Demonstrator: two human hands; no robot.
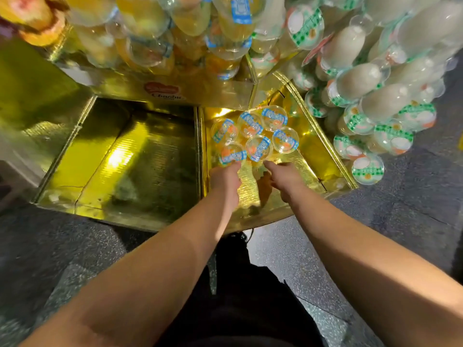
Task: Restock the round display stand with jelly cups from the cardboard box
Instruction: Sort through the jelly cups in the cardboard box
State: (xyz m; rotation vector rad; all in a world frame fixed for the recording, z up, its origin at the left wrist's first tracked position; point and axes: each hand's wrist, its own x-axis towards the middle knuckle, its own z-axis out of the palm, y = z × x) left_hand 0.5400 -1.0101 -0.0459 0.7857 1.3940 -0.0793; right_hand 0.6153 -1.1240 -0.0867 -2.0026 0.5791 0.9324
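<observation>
Several clear jelly cups with blue labels (258, 135) stand in a cluster at the back of a gold compartment (308, 156) on the display stand's bottom tier. My left hand (226, 177) reaches in, its fingertips touching the nearest left cup (231, 152). My right hand (284, 177) lies beside it, index finger stretched toward the cup (259, 147) in the front middle. Neither hand grips a cup. No cardboard box is in view.
The gold compartment to the left (120, 156) holds nothing. Above are tiers of yellow jelly cups (150, 33); to the right is a wall of white cups with green labels (375, 96). Grey speckled floor (75, 259) lies below, with my dark trousers (238, 296).
</observation>
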